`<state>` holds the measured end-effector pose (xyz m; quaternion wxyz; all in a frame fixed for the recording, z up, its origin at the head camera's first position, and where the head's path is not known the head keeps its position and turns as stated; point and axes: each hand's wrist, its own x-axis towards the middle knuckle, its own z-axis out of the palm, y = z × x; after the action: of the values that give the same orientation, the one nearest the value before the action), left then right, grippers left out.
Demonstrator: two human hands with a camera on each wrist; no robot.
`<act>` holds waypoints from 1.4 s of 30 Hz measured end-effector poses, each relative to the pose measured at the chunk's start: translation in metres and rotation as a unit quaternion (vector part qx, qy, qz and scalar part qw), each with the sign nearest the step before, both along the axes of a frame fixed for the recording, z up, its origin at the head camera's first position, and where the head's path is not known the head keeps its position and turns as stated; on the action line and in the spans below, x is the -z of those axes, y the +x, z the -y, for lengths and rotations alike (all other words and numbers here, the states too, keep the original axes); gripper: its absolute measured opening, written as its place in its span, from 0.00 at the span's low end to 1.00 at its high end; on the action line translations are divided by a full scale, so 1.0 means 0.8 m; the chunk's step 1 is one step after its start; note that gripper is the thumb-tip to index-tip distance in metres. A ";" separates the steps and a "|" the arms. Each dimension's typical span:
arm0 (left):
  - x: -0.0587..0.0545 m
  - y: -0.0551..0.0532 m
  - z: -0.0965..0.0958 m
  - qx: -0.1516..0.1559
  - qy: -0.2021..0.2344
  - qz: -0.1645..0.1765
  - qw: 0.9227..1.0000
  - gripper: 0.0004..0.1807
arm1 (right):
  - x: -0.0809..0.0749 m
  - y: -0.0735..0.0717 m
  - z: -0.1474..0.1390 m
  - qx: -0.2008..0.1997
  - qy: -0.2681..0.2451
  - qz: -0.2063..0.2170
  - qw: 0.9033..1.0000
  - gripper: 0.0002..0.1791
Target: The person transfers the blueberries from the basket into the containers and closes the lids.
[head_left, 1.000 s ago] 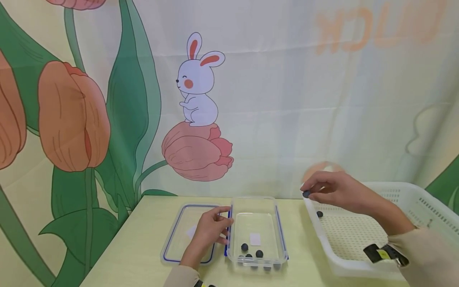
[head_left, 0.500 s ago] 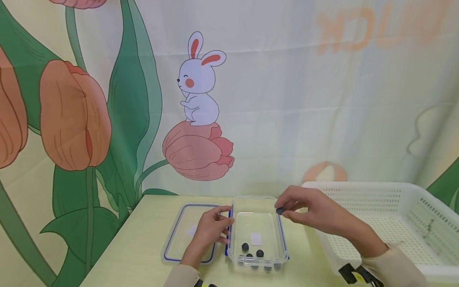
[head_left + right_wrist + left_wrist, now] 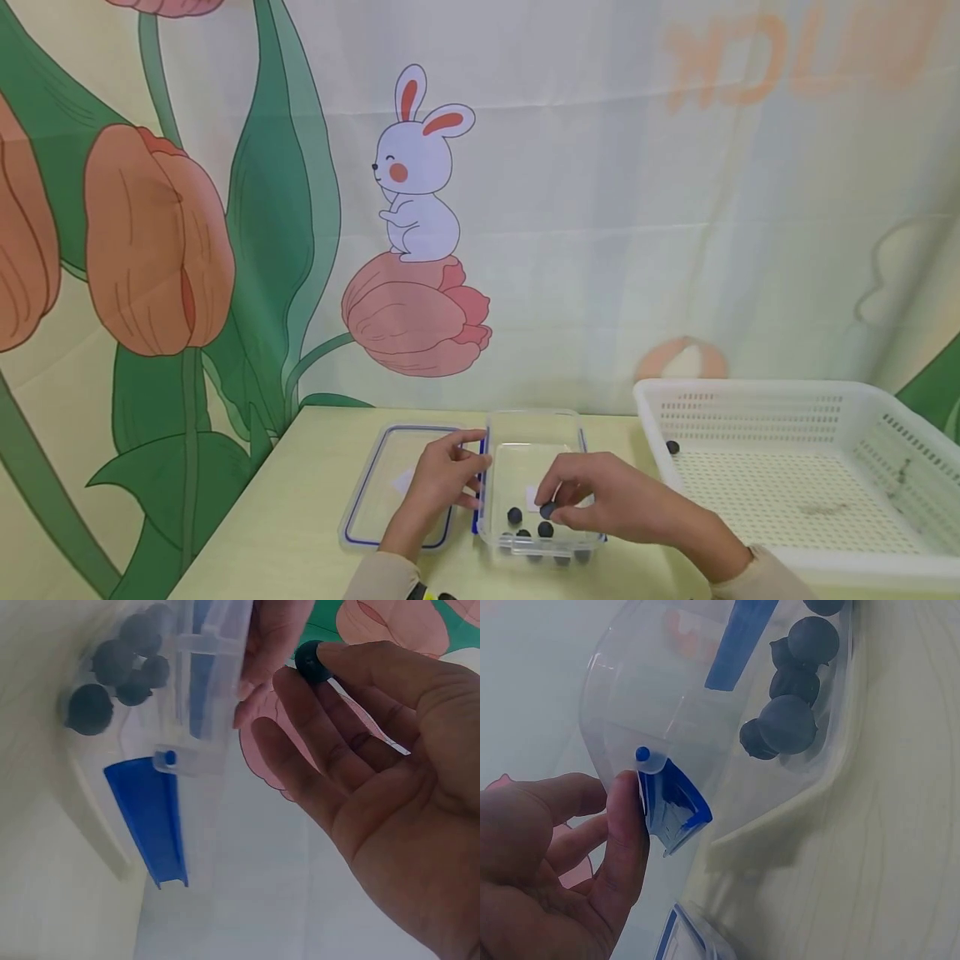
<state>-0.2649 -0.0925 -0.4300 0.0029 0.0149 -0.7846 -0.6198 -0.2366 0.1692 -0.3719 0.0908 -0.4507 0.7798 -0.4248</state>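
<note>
My right hand [image 3: 611, 497] pinches a blueberry [image 3: 549, 510] between thumb and fingertips, over the open clear food container [image 3: 536, 454]. In the right wrist view this blueberry [image 3: 313, 661] sits above the level of the rim. Several blueberries [image 3: 787, 724] lie together at the container's near end. My left hand [image 3: 438, 477] holds the container's left side by its rim; in the left wrist view the thumb lies beside a blue latch [image 3: 671, 802]. The clear lid [image 3: 363, 479] with its blue seal lies flat left of the container, partly behind my left hand.
A white perforated plastic basket [image 3: 780, 558] stands on the right of the table [image 3: 262, 533], with one blueberry [image 3: 672, 447] by its left wall. A printed curtain [image 3: 570, 208] with a rabbit and tulips hangs behind the table.
My right hand has carried the blueberry leftward and down from the basket's left rim to over the container. My left hand has stayed at the container's side.
</note>
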 end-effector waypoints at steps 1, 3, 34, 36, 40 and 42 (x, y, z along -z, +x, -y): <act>0.000 0.000 0.000 0.001 0.001 -0.001 1.000 0.25 | 0.003 0.000 0.000 -0.001 0.004 0.005 1.000 0.09; 0.000 -0.001 0.000 0.002 0.002 -0.002 1.000 0.25 | 0.008 -0.001 0.001 -0.003 0.012 0.007 1.000 0.09; -0.002 0.002 -0.001 0.006 0.005 -0.004 1.000 0.25 | 0.001 0.001 -0.003 0.010 0.069 -0.029 0.997 0.08; -0.002 0.002 -0.001 0.007 0.006 -0.004 1.000 0.25 | -0.009 0.001 -0.006 0.017 0.071 -0.029 0.997 0.08; -0.002 0.001 0.000 0.006 0.007 -0.002 1.000 0.25 | -0.030 -0.001 -0.020 0.029 0.066 -0.016 0.997 0.09; -0.002 0.001 0.000 0.005 0.006 -0.003 1.000 0.25 | -0.041 -0.003 -0.029 0.035 0.060 -0.011 0.998 0.09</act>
<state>-0.2642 -0.0921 -0.4287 0.0016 0.0092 -0.7812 -0.6242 -0.2391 0.1922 -0.3394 0.0945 -0.4214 0.8203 -0.3751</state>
